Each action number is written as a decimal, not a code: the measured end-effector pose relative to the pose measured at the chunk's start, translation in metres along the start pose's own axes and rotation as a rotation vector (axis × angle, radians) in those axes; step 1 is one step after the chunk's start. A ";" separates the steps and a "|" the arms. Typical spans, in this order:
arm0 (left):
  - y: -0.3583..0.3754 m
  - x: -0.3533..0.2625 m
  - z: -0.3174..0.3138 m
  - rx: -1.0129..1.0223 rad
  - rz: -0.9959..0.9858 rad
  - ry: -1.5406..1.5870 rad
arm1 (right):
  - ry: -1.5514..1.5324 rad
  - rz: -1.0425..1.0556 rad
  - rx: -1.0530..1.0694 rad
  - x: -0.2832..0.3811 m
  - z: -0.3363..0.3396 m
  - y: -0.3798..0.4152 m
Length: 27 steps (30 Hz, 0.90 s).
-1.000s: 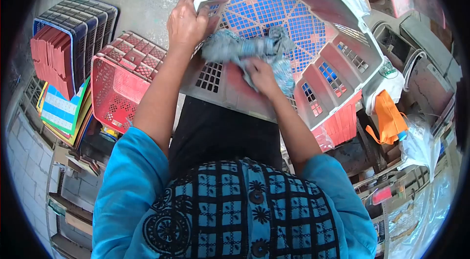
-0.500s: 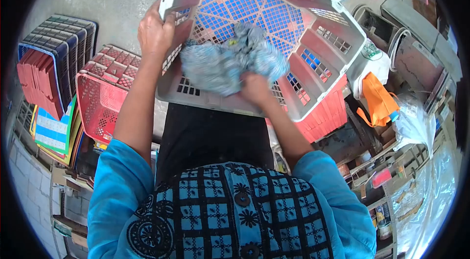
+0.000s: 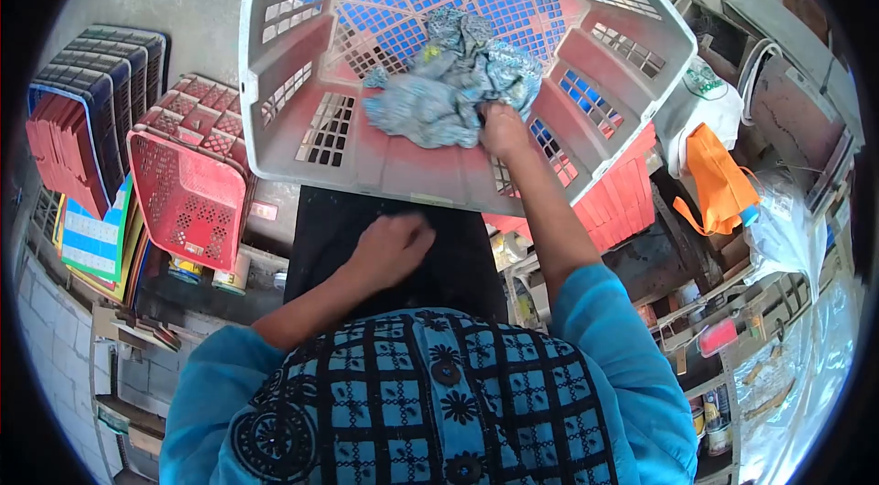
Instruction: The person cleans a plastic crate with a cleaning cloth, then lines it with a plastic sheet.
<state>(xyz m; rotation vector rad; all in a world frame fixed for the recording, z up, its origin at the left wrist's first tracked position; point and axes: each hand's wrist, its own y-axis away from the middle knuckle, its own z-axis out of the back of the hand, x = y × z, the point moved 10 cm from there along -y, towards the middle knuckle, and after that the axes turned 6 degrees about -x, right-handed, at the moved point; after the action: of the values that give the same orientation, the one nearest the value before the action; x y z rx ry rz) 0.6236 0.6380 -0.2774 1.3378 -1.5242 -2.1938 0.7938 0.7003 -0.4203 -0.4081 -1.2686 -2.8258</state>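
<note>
A large whitish plastic basket [image 3: 394,175] with red-stained slatted sides and a grid bottom lies with its mouth facing me. Inside it, a crumpled blue-grey patterned cloth [image 3: 412,109] rests against the lower wall. My right hand [image 3: 502,130] reaches over the basket's near rim, its fingers closed on the right part of the cloth. My left hand [image 3: 394,249] is off the basket, in front of my dark-clothed lap just below the near rim. Its fingers look bent but are smeared by motion, and nothing shows in them.
Left of the basket stand a red basket [image 3: 188,201] and a stack of dark blue baskets [image 3: 114,64] with red parts. Red slatted plastic [image 3: 623,201] lies under the basket's right side. An orange bag [image 3: 716,178] hangs at the right, beside clear plastic sheeting [image 3: 787,219].
My left hand has let go of the basket's left rim and come down toward my lap. The basket's left side sits further left. My right hand, still on the cloth, has moved slightly right and up.
</note>
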 end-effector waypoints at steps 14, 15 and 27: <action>-0.105 -0.136 0.135 -0.699 -0.370 -0.490 | -0.412 -0.317 -1.059 -0.104 0.188 0.149; -0.122 -0.141 0.114 -0.661 -0.379 -0.554 | -0.444 -0.373 -1.037 -0.117 0.180 0.146; -0.291 -0.137 -0.110 -0.406 -0.057 -0.139 | -0.575 -0.330 -0.928 -0.142 0.141 0.117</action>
<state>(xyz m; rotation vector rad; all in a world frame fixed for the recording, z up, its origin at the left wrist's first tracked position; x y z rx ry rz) 0.8845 0.7782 -0.4448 1.1301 -1.0056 -2.5006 0.9774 0.7128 -0.2791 -1.1683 0.1295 -3.5666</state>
